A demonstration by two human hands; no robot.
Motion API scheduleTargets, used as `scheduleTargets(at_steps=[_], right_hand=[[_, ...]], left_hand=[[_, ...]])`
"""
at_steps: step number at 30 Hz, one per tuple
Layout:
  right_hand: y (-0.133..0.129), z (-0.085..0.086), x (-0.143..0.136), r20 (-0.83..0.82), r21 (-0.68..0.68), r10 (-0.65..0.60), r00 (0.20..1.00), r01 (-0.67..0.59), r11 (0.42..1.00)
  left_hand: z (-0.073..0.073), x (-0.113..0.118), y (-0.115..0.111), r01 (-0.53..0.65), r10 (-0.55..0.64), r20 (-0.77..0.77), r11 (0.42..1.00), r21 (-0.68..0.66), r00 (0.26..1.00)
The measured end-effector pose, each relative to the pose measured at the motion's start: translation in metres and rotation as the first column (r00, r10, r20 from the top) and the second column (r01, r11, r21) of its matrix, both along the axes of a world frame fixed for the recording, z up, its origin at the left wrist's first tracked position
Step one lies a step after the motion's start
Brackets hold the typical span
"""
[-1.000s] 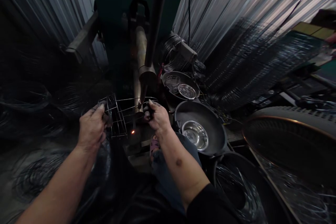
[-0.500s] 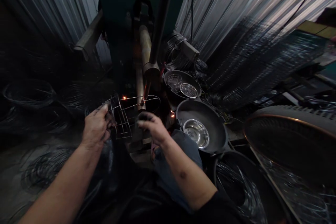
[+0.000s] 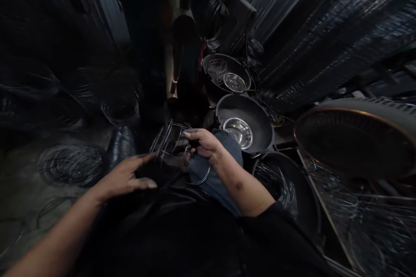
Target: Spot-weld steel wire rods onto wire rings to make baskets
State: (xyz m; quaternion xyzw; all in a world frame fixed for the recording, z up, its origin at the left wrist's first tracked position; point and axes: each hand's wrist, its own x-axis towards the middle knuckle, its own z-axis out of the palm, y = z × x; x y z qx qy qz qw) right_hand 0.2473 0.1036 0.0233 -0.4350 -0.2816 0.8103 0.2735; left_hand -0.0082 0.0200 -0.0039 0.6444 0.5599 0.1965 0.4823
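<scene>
A small welded wire rack hangs over my lap, close below the machine's upright electrodes. My right hand pinches the rack at its right side, and a curved wire loop shows below that hand. At the rack's left end my left hand has its thumb and fingers apart. Its fingertips lie at or just beside the wires; I cannot tell if they touch.
To the right, a black pan holds a shiny metal bowl. Behind it stands another pan with a bowl and wire pieces. Bundled wires fill a nearer pan. A coil of wire lies on the left floor. A round fan stands right.
The rack has come down and away from the electrodes, and the sparks are gone. My left hand has let go and opened, while my right hand now grips the rack. The view has tilted downward.
</scene>
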Motion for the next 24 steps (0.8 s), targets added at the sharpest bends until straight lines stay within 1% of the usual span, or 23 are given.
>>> scheduleTargets(at_steps=[1,3,5,6,8,11,13,14,15,16,17,18,19,20,21,22,24], right_hand=[[0.002,-0.001,0.005,0.008,-0.006,-0.001,1.0,0.001,1.0],[0.004,-0.001,0.013,0.008,-0.009,0.019,1.0,-0.019,1.0],[0.003,0.002,0.018,-0.004,-0.004,0.021,1.0,-0.021,1.0],[0.003,0.005,0.02,-0.011,0.002,0.007,1.0,-0.007,1.0],[0.002,0.01,0.025,-0.02,0.016,-0.012,1.0,0.012,1.0],[0.003,0.014,0.039,0.027,0.097,0.027,0.999,-0.029,0.995],[0.01,0.01,0.058,0.161,0.199,0.048,0.986,-0.08,0.977],[0.017,0.006,0.071,0.274,0.263,0.01,0.962,-0.084,0.961],[0.025,0.0,0.087,0.424,0.32,-0.062,0.903,-0.086,0.943],[0.034,-0.007,0.105,0.576,0.364,-0.154,0.803,-0.084,0.928],[0.044,-0.016,0.124,0.716,0.395,-0.253,0.651,-0.079,0.915],[0.053,-0.025,0.143,0.83,0.375,-0.293,0.476,-0.087,0.923],[0.061,-0.035,0.162,0.883,0.35,-0.301,0.36,-0.078,0.934],[0.068,-0.045,0.179,0.917,0.318,-0.288,0.276,-0.07,0.946],[0.073,-0.056,0.193,0.939,0.28,-0.26,0.224,-0.063,0.958],[0.076,-0.068,0.205,0.952,0.25,-0.234,0.197,-0.06,0.966],[0.08,-0.091,0.219,0.975,0.181,-0.169,0.146,-0.07,0.981]], left_hand=[[-0.005,0.003,-0.003,0.073,-0.071,-0.077,0.997,0.028,0.995],[-0.014,0.009,-0.005,0.179,-0.16,-0.165,0.977,0.113,0.973],[-0.017,0.012,-0.003,0.25,-0.204,-0.212,0.942,0.225,0.956],[-0.016,0.012,-0.002,0.277,-0.216,-0.232,0.92,0.276,0.948],[-0.01,0.01,0.002,0.313,-0.231,-0.262,0.887,0.339,0.937],[0.011,0.009,0.004,0.346,-0.277,-0.238,0.878,0.332,0.931],[0.027,0.013,0.003,0.335,-0.289,-0.184,0.885,0.323,0.94],[0.033,0.015,0.001,0.31,-0.275,-0.151,0.889,0.337,0.95],[0.038,0.017,0.0,0.278,-0.251,-0.12,0.893,0.355,0.96],[0.042,0.019,-0.001,0.246,-0.227,-0.096,0.897,0.367,0.969],[0.043,0.019,-0.002,0.219,-0.202,-0.083,0.903,0.371,0.976],[0.042,0.019,-0.004,0.191,-0.174,-0.081,0.909,0.37,0.981],[0.039,0.018,-0.005,0.173,-0.15,-0.091,0.915,0.364,0.985],[0.034,0.016,-0.008,0.162,-0.132,-0.109,0.924,0.347,0.985],[0.028,0.015,-0.011,0.148,-0.112,-0.126,0.931,0.332,0.986],[0.021,0.014,-0.015,0.15,-0.111,-0.14,0.941,0.303,0.984],[0.009,0.017,-0.023,0.163,-0.132,-0.155,0.964,0.209,0.979]])
